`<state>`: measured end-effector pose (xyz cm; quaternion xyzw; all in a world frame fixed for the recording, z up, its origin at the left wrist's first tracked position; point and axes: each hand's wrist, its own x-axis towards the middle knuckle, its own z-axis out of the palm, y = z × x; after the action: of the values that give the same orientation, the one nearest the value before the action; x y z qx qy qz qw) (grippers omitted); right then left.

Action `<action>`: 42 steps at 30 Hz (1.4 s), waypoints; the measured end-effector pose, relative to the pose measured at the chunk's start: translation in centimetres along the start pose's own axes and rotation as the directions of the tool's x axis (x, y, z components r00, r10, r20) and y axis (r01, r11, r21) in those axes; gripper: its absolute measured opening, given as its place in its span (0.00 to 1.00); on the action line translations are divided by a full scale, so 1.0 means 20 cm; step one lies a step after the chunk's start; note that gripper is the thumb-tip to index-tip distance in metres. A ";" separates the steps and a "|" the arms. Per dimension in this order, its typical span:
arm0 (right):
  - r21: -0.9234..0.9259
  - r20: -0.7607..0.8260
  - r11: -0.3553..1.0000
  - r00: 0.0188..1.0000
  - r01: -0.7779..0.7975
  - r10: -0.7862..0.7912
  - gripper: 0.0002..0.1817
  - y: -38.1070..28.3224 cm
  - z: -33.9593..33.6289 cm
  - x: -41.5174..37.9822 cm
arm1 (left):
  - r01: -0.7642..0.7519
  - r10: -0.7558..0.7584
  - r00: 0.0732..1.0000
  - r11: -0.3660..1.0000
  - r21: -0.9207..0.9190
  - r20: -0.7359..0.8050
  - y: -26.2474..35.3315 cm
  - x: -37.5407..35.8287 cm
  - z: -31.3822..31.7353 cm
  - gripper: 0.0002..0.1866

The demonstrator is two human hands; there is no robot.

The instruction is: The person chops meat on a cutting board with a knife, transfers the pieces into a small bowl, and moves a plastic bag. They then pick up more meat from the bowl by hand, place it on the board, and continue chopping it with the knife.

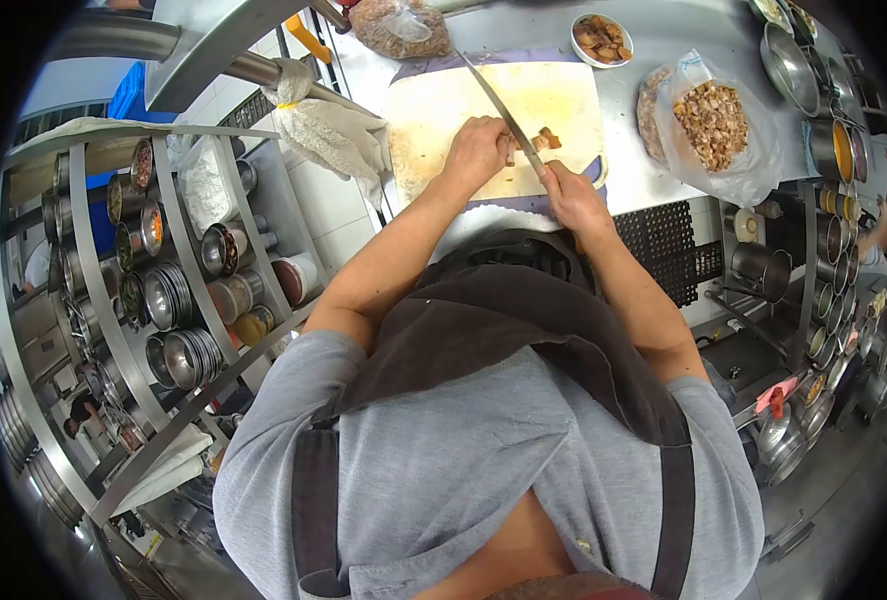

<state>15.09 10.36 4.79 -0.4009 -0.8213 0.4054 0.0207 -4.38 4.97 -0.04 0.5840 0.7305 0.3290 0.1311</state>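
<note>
A worn cream cutting board (423,120) lies on the counter in front of me. My right hand (575,198) is closed around the handle of a long kitchen knife (499,104), whose blade slants up and to the left over the board. Just left of the blade, my left hand (479,152) has its fingers curled on the board. A small brown piece of food (510,157), perhaps meat, shows at its fingertips, mostly hidden. To the right of the blade lie a few cut brown pieces (546,140).
Behind the board stands a white bowl (577,45) of brown slices. A plastic bag (753,180) of diced brown food is at the right; another filled bag (398,28) is at the back left. A cloth (328,130) hangs on a rail. Shelves (153,300) of metal bowls stand left.
</note>
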 end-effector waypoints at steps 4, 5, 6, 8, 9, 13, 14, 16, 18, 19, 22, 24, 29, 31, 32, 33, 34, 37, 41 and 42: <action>0.173 -0.052 0.984 0.997 -0.051 0.061 0.20 -0.01 -0.04 -0.05 | -0.017 0.021 0.995 0.999 -0.037 0.101 0.00 0.03 -0.09 0.11; 0.205 -0.072 0.974 0.992 -0.091 0.108 0.20 0.00 -0.05 -0.05 | -0.041 0.048 0.990 0.998 -0.054 0.129 0.00 0.05 -0.11 0.13; 0.206 -0.076 0.974 0.991 -0.091 0.109 0.20 0.02 -0.05 -0.06 | -0.045 0.052 0.990 0.998 -0.054 0.129 0.00 0.07 -0.12 0.13; 0.180 -0.059 0.971 0.984 -0.156 0.169 0.20 0.06 -0.04 -0.06 | -0.290 0.281 0.951 0.955 0.056 0.129 0.00 0.10 -0.13 0.17; 0.179 -0.060 0.971 0.984 -0.156 0.169 0.20 0.05 -0.04 -0.08 | -0.291 0.282 0.951 0.955 0.056 0.128 0.01 0.09 -0.13 0.17; 0.221 0.011 0.950 0.975 -0.220 0.223 0.20 0.01 -0.04 -0.13 | -0.409 0.356 0.892 0.898 0.160 0.279 0.03 0.04 -0.11 0.18; 0.192 0.042 0.949 0.968 -0.251 0.247 0.21 0.01 -0.03 -0.14 | -0.306 0.239 0.919 0.934 0.185 0.313 0.03 0.02 -0.10 0.17; 0.170 0.025 0.964 0.978 -0.206 0.205 0.20 0.05 0.00 -0.16 | -0.199 0.116 0.930 0.956 0.214 0.348 0.05 -0.03 -0.10 0.17; 0.141 0.017 0.977 0.987 -0.159 0.158 0.20 0.06 0.02 -0.18 | -0.095 0.062 0.979 0.981 0.168 0.194 0.07 -0.10 -0.08 0.17; 0.110 -0.010 0.984 0.990 -0.138 0.140 0.20 0.06 0.01 -0.19 | -0.088 0.055 0.980 0.982 0.168 0.192 0.06 -0.12 -0.06 0.17; 0.034 -0.029 0.995 0.996 -0.089 0.090 0.20 0.05 0.02 -0.18 | -0.097 0.099 0.995 0.992 0.076 -0.029 0.06 -0.15 -0.03 0.14; -0.006 -0.026 0.998 0.998 -0.064 0.064 0.20 0.05 0.03 -0.18 | -0.026 0.026 1.000 1.000 0.015 -0.009 0.06 -0.17 -0.02 0.14; -0.002 -0.002 0.999 0.999 0.034 -0.034 0.20 0.03 0.04 -0.17 | -0.026 0.024 0.999 0.999 -0.042 -0.045 0.04 -0.18 -0.03 0.12; -0.009 -0.005 1.000 1.000 0.026 -0.026 0.20 0.03 0.03 -0.18 | -0.017 0.015 0.999 0.999 -0.037 -0.033 0.06 -0.18 -0.06 0.12; -0.013 -0.011 1.000 1.000 0.013 -0.013 0.20 0.03 0.02 -0.18 | -0.005 0.005 0.999 1.000 0.001 -0.054 0.07 -0.18 -0.07 0.11; -0.015 -0.008 1.000 1.000 0.012 -0.012 0.20 0.03 0.01 -0.18 | 0.008 -0.006 0.997 0.999 0.038 -0.074 0.08 -0.19 -0.08 0.10; -0.021 0.014 1.000 1.000 0.009 -0.008 0.20 0.02 0.00 -0.18 | 0.012 -0.009 0.997 0.999 0.036 -0.074 0.07 -0.19 -0.07 0.10; -0.032 0.054 0.999 0.998 0.028 -0.027 0.20 0.01 -0.03 -0.18 | 0.019 -0.019 1.000 1.000 0.021 -0.004 0.06 -0.17 -0.06 0.08; -0.019 0.103 0.999 0.994 0.028 -0.026 0.20 0.02 -0.03 -0.15 | -0.012 0.012 1.000 1.000 -0.001 -0.002 0.06 -0.17 -0.06 0.05; -0.015 0.107 0.999 0.994 0.028 -0.026 0.20 0.02 -0.02 -0.13 | -0.022 0.022 1.000 0.999 -0.026 -0.003 0.05 -0.17 -0.05 0.05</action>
<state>17.21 9.01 5.43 -0.3676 -0.8299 0.4192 -0.0211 -3.26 1.62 0.81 0.5897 0.7197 0.3409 0.1340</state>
